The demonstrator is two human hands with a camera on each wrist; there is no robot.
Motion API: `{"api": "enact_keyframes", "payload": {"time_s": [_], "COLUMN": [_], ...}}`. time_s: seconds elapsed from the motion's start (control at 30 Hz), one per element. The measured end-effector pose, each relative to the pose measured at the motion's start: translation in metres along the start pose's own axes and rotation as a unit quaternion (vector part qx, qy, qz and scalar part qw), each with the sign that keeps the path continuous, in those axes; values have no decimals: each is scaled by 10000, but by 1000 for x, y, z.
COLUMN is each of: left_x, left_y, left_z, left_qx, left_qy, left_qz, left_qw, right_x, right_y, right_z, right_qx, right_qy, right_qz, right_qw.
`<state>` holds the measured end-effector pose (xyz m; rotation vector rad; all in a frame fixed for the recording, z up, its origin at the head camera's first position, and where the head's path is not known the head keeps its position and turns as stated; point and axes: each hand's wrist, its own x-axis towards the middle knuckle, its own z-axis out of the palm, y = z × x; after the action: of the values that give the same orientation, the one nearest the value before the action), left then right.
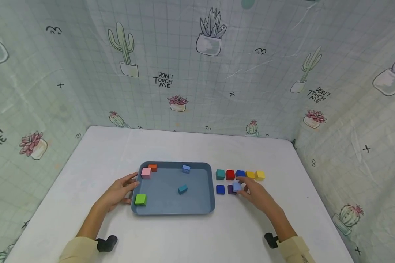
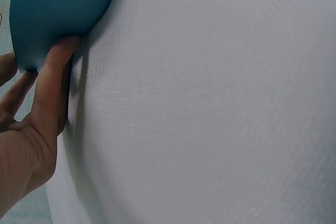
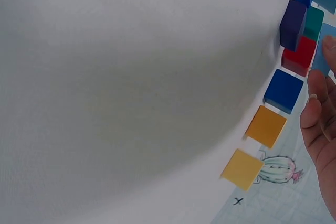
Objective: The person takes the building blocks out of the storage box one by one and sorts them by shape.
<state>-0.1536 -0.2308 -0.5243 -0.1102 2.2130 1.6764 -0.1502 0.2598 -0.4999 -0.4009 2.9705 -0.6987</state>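
My left hand [image 1: 118,190] rests at the left side of a blue-grey tray [image 1: 164,210], its fairly straight fingers touching the rim. The left wrist view shows those fingers along the tray's edge [image 2: 68,3]. To the tray's right, my right hand [image 1: 258,193] pinches a light blue block [image 1: 237,186] between thumb and fingers. This block overlaps a purple block [image 1: 230,190] in the head view. A dark blue block [image 1: 220,189] lies left of the purple one. Just behind stands a row with teal [image 1: 220,174], red [image 1: 230,175] and blue [image 1: 240,173] blocks.
Pink [image 1: 146,173] and orange [image 1: 153,167] blocks sit in the tray's back left, a green block [image 1: 140,199] at front left. A small blue block [image 1: 185,168] and a teal-blue block [image 1: 182,189] lie farther right inside. Two yellowish blocks [image 1: 259,175] end the row.
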Motion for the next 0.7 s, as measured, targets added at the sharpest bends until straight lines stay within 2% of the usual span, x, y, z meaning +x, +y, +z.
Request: {"api": "enact_keyframes", "payload": {"time_s": [0.53,0.7], "left_x": [1,2], "left_y": [-3,-2], "left_z": [0,0], "left_qx": [-44,-33], "left_qy": [-4,3], "left_qz": [-12,-22], "left_qw": [10000,10000], "right_x": [-2,-2], "right_y": [4,8], "right_z": [3,3], "right_qx": [32,3], "right_qy": [-38,-79], "right_qz": [65,228], "right_qw": [10000,9997]}}
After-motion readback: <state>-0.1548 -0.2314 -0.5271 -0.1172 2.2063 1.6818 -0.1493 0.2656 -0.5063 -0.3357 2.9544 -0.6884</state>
